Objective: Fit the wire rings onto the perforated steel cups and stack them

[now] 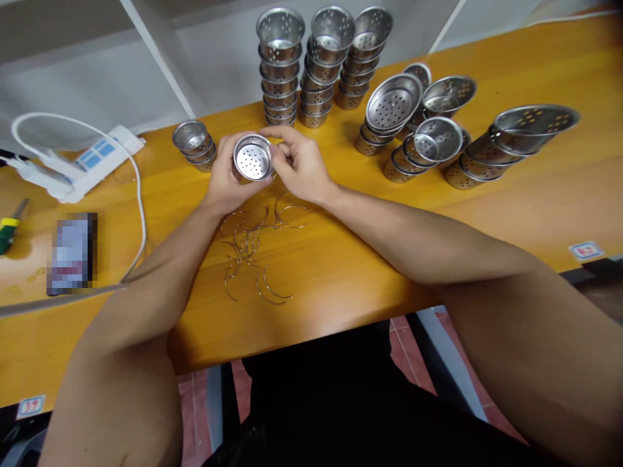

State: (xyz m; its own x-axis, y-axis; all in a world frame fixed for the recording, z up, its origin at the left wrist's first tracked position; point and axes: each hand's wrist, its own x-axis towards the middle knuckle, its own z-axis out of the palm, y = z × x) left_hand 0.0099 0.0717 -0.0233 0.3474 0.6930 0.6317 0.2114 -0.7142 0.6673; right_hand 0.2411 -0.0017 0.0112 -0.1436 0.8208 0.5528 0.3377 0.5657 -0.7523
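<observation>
A small perforated metal cup [252,161] is held over the table, its mouth tilted toward me. My left hand [224,175] wraps around its left side and underside. At the right rim, my right hand [300,162] is closed with the thumb pressing on the edge and the index finger reaching along the far side. Whether a thin wire is also pinched there is hidden by the fingers. Several curved thin wires [249,243] lie loose on the table just below my hands. A short stack of similar cups [191,137] stands left of my left hand.
Tall stacks of perforated cups [281,65] stand at the back. More cups [395,104] lean in tilted stacks on the right. A white power strip [104,159] with a cable, a blurred phone [72,254] and a green-yellow handled tool [8,232] lie on the left of the wooden table [341,285].
</observation>
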